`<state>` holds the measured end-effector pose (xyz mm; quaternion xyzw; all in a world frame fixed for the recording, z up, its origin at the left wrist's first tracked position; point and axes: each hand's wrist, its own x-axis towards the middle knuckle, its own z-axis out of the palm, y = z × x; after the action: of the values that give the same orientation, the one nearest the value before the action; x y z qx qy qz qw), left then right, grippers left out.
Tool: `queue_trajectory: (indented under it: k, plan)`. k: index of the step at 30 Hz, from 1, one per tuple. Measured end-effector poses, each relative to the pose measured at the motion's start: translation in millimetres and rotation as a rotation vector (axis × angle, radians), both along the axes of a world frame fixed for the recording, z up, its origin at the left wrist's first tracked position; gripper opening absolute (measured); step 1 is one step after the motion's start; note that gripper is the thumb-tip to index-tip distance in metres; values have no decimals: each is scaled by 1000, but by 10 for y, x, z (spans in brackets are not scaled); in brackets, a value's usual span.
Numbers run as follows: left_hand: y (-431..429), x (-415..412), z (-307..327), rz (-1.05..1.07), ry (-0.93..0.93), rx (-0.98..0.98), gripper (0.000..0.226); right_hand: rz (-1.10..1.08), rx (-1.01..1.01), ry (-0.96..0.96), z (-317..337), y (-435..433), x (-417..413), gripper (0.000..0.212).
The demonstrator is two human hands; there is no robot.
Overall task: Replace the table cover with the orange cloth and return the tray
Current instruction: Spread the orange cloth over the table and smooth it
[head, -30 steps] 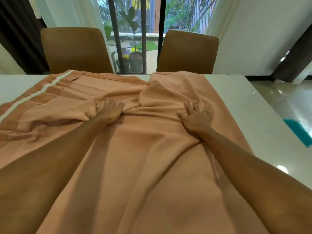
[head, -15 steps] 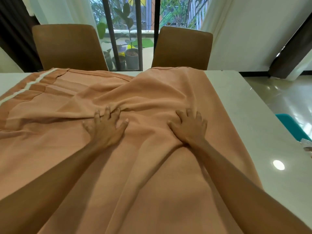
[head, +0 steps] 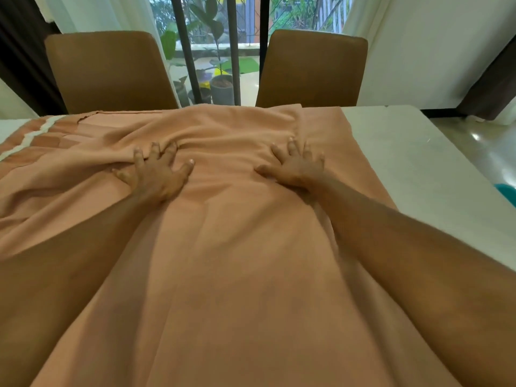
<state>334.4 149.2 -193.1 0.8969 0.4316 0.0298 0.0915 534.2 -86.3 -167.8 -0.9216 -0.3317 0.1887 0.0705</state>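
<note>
L grip (head: 156, 177), R grip (head: 296, 169): splayed flat, pressing orange cloth (head: 237, 261); fold betw. them now flatter, so spreading underway.

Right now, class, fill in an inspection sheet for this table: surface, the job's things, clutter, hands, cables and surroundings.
Surface: white table, bare on the right side.
Job's things: orange cloth lies wrinkled over the table; tray not seen.
Clutter: teal thing at the right edge, cut off.
Hands: left hand and right hand press on the cloth, fingers spread.
Cables: nothing seen.
Surroundings: brown chairs, potted plant behind window bars.
</note>
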Motion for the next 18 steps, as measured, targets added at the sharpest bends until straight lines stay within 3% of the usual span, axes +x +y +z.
queue_trajectory:
  k: [2, 4, 5, 8, 12, 13, 16, 18]
  plan:
    - [42, 22, 35, 8, -124, 42, 73, 2, 125, 190, 219, -5, 10, 83]
    - [17, -32, 36, -17, -336, 103, 63, -233, 464, 556, 425, -105, -35, 68]
    - [-20, -85, 50, -56, -445, 109, 60, -342, 606, 644, 523, -197, -68, 58]
    - [-332, -401, 70, -137, -650, -50, 46, -391, 892, 653, 544, -465, -121, 45]
    - [-1003, -1161, -2, -263, -417, 23, 41, -320, 924, 474, 207, -833, -653, 43]
    - [-1157, -1378, -14, -267, -349, 15, 44, -211, 855, 404, 71, -976, -895, 42]
    - [-1585, -2058, 39, -230, -278, -51, 53, 165, 452, -100, -238, -1468, -1859, 56]
    - [-1860, -2382, 59, -227, -213, -71, 55, 222, 311, -229, -308, -1744, -2424, 58]
